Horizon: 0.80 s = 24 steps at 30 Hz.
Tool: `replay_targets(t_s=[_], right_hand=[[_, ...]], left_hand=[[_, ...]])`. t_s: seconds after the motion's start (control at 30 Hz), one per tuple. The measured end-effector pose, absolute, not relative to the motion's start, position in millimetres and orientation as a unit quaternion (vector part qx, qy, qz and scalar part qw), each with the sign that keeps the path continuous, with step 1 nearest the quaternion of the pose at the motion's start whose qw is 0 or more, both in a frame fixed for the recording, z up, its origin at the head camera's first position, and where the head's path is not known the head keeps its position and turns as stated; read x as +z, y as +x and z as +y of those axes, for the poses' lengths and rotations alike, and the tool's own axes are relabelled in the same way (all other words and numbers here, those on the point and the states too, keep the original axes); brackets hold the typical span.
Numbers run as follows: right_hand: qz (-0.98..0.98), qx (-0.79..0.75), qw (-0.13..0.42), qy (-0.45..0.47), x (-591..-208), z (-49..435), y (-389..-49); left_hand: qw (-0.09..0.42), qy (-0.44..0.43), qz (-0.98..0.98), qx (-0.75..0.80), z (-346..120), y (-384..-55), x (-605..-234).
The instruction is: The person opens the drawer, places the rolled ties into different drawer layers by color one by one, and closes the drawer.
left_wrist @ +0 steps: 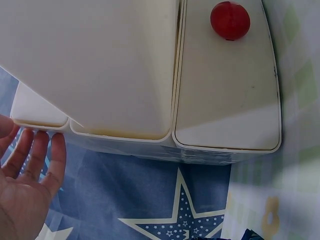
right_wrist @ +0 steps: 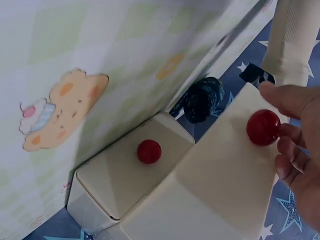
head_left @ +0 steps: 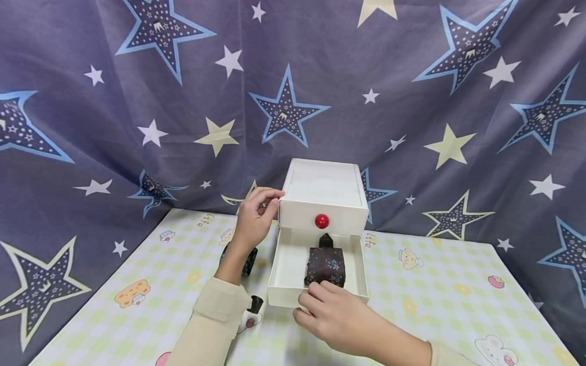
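Under the top drawer of a white three-drawer cabinet (head_left: 325,182), the middle drawer (head_left: 287,260) stands pulled out, its front edge well forward of the cabinet face. Inside it lies a rolled floral necktie (head_left: 325,266), dark, with its pointed tip toward the back and its thick roll close behind the front wall. Bare drawer floor shows along both sides of the necktie, a little wider on the left.

The right hand (head_left: 338,318) is at the middle drawer's front; in its wrist view the curled fingers meet a red round knob (right_wrist: 263,127), the thumb lying along the opposite side, so the hand closes about it. The left hand (head_left: 255,217) touches the cabinet's upper left edge with fingers fairly straight and slightly apart, gripping nothing.

A second red knob (head_left: 322,221) marks the top drawer and a third red knob (right_wrist: 149,151) the shut bottom drawer. A dark rolled bundle (head_left: 250,262) sits left of the cabinet, partly hidden by the left wrist, with room between them. The checked tablecloth (head_left: 430,317) spreads out to the right, its far edge running near the starry curtain (head_left: 324,57).
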State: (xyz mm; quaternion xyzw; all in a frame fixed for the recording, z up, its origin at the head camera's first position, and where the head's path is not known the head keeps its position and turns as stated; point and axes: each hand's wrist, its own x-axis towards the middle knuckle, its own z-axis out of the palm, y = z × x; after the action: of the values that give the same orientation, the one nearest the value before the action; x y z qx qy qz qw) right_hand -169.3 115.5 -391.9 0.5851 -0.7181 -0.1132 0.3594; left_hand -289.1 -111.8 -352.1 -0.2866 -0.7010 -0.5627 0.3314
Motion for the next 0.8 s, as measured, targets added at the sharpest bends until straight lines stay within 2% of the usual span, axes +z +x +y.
replay_targets(t_s=[0.27, 0.5, 0.8], right_hand=[[-0.724, -0.14, 0.379, 0.559, -401.0, 113.7, -167.1], [-0.744, -0.154, 0.36, 0.542, -407.4, 114.0, -164.2], [-0.723, -0.163, 0.395, 0.543, -409.4, 114.5, -166.9]], left_hand=[[0.333, -0.289, -0.702, -0.56, -112.3, -289.2, -352.2], [0.334, -0.291, -0.701, -0.559, -112.2, -288.6, -352.0], [0.334, -0.29, -0.702, -0.559, -112.0, -288.9, -352.2]])
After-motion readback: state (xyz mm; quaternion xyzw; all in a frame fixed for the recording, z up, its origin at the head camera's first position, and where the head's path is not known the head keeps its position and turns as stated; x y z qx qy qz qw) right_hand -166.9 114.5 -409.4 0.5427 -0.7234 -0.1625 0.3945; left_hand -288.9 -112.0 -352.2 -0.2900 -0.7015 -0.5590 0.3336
